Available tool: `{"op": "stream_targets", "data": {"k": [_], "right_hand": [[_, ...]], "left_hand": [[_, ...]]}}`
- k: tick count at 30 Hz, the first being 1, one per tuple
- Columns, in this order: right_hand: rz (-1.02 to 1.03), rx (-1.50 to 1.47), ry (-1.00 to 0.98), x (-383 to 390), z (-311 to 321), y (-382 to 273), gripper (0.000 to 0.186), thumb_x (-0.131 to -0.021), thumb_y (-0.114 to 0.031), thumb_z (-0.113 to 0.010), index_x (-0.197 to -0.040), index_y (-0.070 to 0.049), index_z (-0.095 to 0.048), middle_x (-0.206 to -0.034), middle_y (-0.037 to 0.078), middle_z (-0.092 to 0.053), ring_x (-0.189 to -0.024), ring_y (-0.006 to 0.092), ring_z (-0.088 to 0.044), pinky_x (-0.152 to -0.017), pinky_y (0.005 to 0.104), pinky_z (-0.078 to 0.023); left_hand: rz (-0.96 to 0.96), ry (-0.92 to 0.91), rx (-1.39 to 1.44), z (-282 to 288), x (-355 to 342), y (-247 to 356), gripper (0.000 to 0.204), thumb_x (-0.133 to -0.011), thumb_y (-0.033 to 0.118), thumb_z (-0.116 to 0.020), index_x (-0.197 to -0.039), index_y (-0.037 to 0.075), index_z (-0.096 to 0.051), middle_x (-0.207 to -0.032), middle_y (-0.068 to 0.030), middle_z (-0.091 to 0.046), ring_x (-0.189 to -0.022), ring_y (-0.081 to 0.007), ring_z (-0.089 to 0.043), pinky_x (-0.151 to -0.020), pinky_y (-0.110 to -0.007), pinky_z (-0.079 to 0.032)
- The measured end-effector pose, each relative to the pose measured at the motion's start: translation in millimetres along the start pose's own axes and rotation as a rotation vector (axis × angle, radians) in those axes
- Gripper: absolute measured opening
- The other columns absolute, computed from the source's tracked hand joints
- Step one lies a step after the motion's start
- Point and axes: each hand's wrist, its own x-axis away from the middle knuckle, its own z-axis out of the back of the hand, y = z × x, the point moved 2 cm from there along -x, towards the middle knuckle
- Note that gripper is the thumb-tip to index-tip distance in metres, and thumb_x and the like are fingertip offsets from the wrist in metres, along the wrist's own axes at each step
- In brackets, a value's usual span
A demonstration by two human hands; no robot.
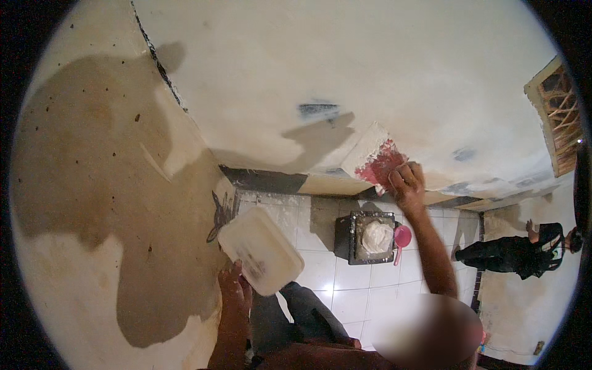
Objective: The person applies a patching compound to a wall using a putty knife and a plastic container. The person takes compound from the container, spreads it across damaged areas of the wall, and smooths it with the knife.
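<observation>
My left hand (236, 280) grips the edge of a pale, shallow rectangular plastic tub (274, 243), held out over the floor near the left wall. Inside it are greyish smears. Up against the wall ahead, my right hand (408, 185) has its fingers wrapped round a red putty spreader (383, 161). White putty coats much of the spreader's blade, which is at or very close to the wall; whether it touches, I cannot tell. Below my right hand, a black square container (346, 238) stands on the floor with a heap of white putty (377, 237) on top.
Beside the container lies a pink dipper (402, 236). The plastered wall (259, 74) has dark bare patches (319, 111) and meets the left wall at a cracked corner. White tiles (351, 277) cover the floor. A person in dark clothes (524, 253) stands by the right wall.
</observation>
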Motion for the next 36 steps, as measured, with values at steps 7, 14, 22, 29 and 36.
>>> {"op": "stream_targets", "data": {"k": [7,14,22,29,36], "right_hand": [[-0.971,-0.925,0.38,-2.4,-54.4,-111.1,0.018,-0.079,-0.002,-0.063,-0.097,-0.002,-0.061,-0.088,0.005,-0.061,-0.075,0.0149,-0.058,-0.064,0.0308,-0.048],[-1.446,-2.117,0.514,-32.7,-133.9,-139.9,0.033,-0.084,0.005,-0.05,-0.116,-0.003,-0.051,-0.089,0.008,-0.061,-0.071,0.0176,-0.058,-0.058,0.029,-0.049],[-1.607,-2.091,0.248,-52.4,-181.3,-122.1,0.009,-0.085,0.001,-0.048,-0.089,-0.002,-0.056,-0.076,0.009,-0.06,-0.06,0.0162,-0.056,-0.051,0.0245,-0.049],[-1.624,-2.315,0.57,-120.1,-183.0,-97.8,0.006,-0.086,-0.002,-0.048,-0.085,-0.003,-0.054,-0.075,0.006,-0.059,-0.06,0.0133,-0.054,-0.053,0.0219,-0.051],[-1.331,-2.136,0.847,-198.7,-134.7,-77.1,0.007,-0.086,-0.003,-0.049,-0.08,-0.002,-0.052,-0.068,0.007,-0.054,-0.061,0.017,-0.054,-0.053,0.0259,-0.049]], "left_hand": [[0.015,-0.012,0.02,-14.5,7.7,20.2,0.027,-0.086,0.013,-0.064,-0.109,0.001,-0.054,-0.104,-0.0091,-0.061,-0.097,-0.0208,-0.062,-0.085,-0.036,-0.053],[-0.009,0.047,0.005,-12.0,28.6,34.3,0.03,-0.087,0.011,-0.061,-0.114,-0.001,-0.053,-0.106,-0.0098,-0.062,-0.099,-0.0214,-0.062,-0.086,-0.038,-0.053],[-0.241,-0.113,-0.155,-14.6,40.4,59.9,0.034,-0.088,0.014,-0.06,-0.117,-0.003,-0.052,-0.108,-0.0115,-0.061,-0.1,-0.0244,-0.062,-0.087,-0.039,-0.052],[-0.083,-0.085,0.018,-32.5,35.5,97.5,0.035,-0.089,0.019,-0.059,-0.116,-0.003,-0.052,-0.103,-0.0102,-0.062,-0.092,-0.0222,-0.064,-0.08,-0.037,-0.054],[-0.011,-0.107,0.089,-13.2,15.1,105.5,0.031,-0.089,0.019,-0.059,-0.111,-0.002,-0.054,-0.1,-0.0102,-0.062,-0.088,-0.0218,-0.064,-0.078,-0.037,-0.054]]}}
